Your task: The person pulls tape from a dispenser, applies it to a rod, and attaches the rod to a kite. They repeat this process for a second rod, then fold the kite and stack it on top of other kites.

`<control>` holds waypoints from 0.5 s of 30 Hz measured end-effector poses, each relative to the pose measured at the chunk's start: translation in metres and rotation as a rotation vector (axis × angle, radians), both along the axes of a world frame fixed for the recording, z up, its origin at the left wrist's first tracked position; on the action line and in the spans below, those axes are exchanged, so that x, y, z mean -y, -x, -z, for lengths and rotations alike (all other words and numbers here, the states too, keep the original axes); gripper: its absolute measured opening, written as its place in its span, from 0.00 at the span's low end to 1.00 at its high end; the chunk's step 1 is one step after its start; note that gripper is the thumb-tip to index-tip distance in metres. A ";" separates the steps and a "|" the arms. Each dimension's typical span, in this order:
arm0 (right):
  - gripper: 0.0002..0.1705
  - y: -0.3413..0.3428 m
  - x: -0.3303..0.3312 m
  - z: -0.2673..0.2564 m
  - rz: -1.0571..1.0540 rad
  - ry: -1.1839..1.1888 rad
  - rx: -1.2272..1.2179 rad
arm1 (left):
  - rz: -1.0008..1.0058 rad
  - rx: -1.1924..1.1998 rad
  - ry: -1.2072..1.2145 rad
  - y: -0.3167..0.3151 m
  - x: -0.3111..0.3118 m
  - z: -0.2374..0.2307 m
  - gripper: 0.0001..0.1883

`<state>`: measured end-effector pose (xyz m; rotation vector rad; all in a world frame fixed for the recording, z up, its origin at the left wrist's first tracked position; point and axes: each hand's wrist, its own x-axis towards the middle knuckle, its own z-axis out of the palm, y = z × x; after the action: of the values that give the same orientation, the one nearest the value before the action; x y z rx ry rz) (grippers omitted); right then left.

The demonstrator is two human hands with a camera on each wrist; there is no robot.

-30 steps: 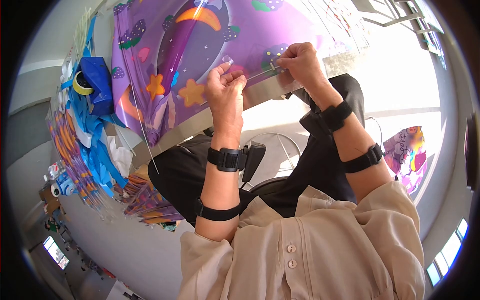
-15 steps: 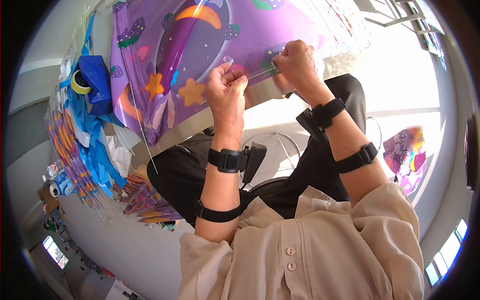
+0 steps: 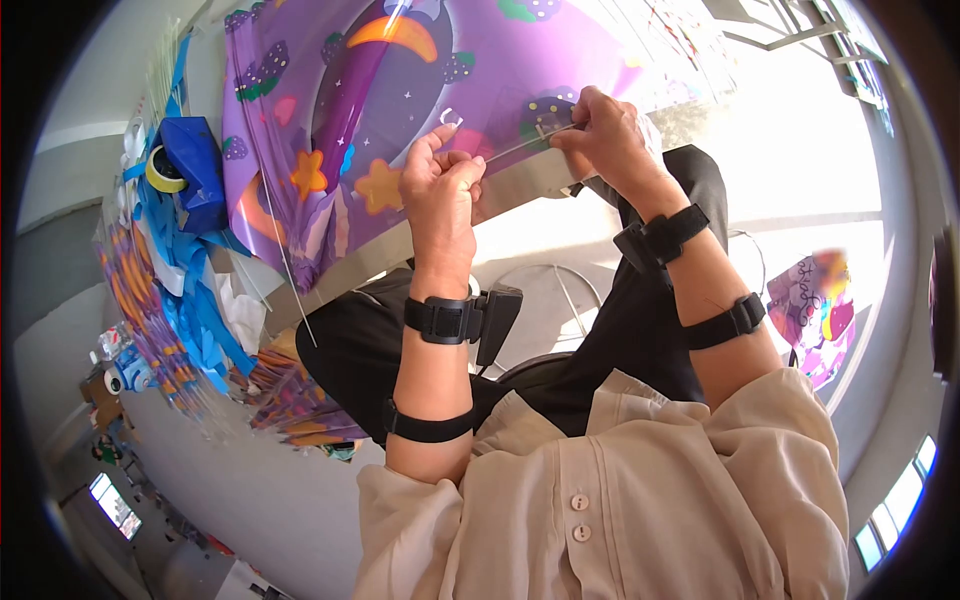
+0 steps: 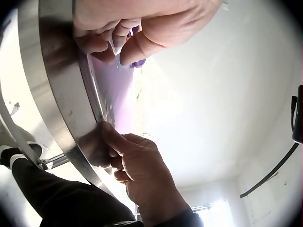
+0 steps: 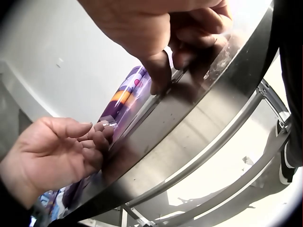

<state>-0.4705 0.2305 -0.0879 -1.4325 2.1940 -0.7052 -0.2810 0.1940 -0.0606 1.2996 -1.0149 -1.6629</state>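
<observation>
A purple printed plastic sheet [image 3: 480,90] with stars and a moon lies on the metal-edged table. Along its near edge runs a thin pale stick [image 3: 522,144]. My right hand [image 3: 618,145] pinches the stick between thumb and fingers near its right part, low over the sheet's edge. At the stick's left end is my left hand [image 3: 440,205], fingers curled, with a small clear piece of tape [image 3: 451,118] at its fingertips; the left thumb lies beside the stick. The right wrist view shows the tape [image 5: 110,121] at the left hand's [image 5: 61,146] fingers.
A blue tape dispenser [image 3: 195,170] with a yellowish roll stands at the left, among blue strips [image 3: 200,320]. Several thin sticks lie at the sheet's top right. The table's metal edge [image 3: 520,187] runs above the person's dark-trousered legs.
The left hand has shifted slightly left, and the tape at its fingertips sits more to the left. My right hand has moved a little right and turned, showing more of the stick between the hands.
</observation>
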 end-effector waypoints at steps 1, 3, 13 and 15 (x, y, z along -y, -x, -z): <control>0.20 0.001 0.000 -0.001 -0.019 -0.017 -0.003 | 0.000 -0.084 -0.064 -0.001 0.001 -0.004 0.16; 0.19 0.002 0.000 -0.002 -0.034 -0.030 -0.001 | 0.068 -0.197 -0.206 0.000 0.002 -0.011 0.14; 0.17 0.002 -0.001 -0.006 -0.015 -0.095 0.019 | 0.186 -0.224 -0.455 0.019 -0.001 -0.002 0.12; 0.16 0.002 -0.001 -0.008 -0.013 -0.100 0.023 | 0.176 -0.215 -0.456 0.020 0.000 0.000 0.12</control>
<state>-0.4720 0.2314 -0.0800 -1.3804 2.1693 -0.5954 -0.3014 0.1942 -0.0601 1.3008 -0.6573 -2.2067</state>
